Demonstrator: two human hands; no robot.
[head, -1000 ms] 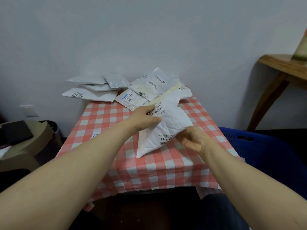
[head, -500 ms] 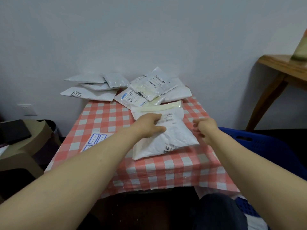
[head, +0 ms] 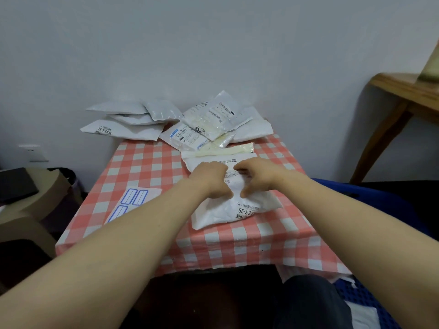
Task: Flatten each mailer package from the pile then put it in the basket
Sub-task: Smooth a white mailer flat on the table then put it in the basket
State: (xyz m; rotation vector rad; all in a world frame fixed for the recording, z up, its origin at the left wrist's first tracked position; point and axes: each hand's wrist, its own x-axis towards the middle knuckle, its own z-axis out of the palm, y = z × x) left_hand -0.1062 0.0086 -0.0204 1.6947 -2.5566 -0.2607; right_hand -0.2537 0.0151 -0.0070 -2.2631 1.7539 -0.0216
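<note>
White mailer package (head: 225,210): lying mid-way on the checked surface (head: 147,172), short of the pile (head: 209,122) at the far edge, blue basket (head: 370,200) off to the right. Flattening step in hand, apparently. Left hand (head: 209,179) and right hand (head: 256,176) side by side on its upper half, fingers bent, tips down on it; pinching or only pressing, cannot tell. Next: smooth outward toward the puffy near end, then lift across to basket.
</note>
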